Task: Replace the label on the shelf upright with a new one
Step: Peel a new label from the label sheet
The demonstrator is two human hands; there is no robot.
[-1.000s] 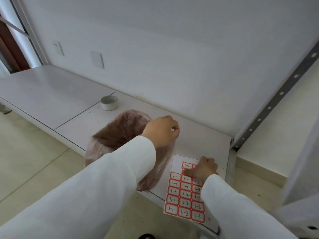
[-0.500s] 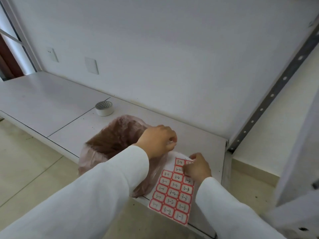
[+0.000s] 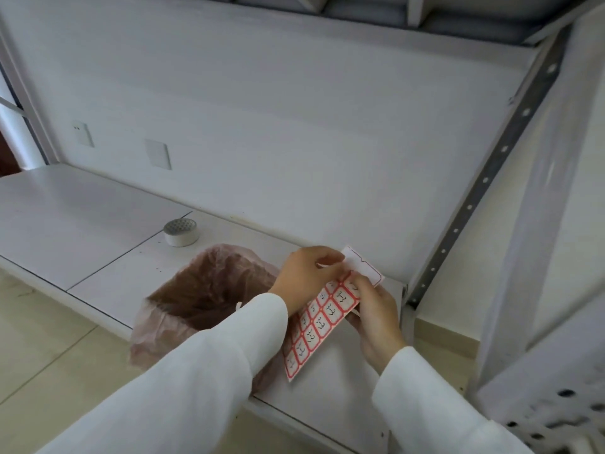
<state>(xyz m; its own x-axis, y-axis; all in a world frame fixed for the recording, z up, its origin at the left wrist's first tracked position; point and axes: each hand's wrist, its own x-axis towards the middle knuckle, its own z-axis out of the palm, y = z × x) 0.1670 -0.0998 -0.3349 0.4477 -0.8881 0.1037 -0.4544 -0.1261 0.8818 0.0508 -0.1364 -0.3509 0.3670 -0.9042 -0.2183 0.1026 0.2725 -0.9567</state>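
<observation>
Both hands hold label sheet [image 3: 322, 317] lifted above shelf [image 3: 98, 244]: right hand [image 3: 376, 317] grips its edge, left hand [image 3: 307, 278] pinches the top, seemingly peeling a label. Next: carry it to upright [image 3: 484, 181]

A low white shelf [image 3: 98, 244] is running along the wall, a seam dividing it into two panels. A roll of white tape [image 3: 181, 232] is lying flat on the right panel, near the wall. Just in front of it, a bin lined with a pinkish bag [image 3: 203, 299] is standing at the shelf's front edge.
</observation>
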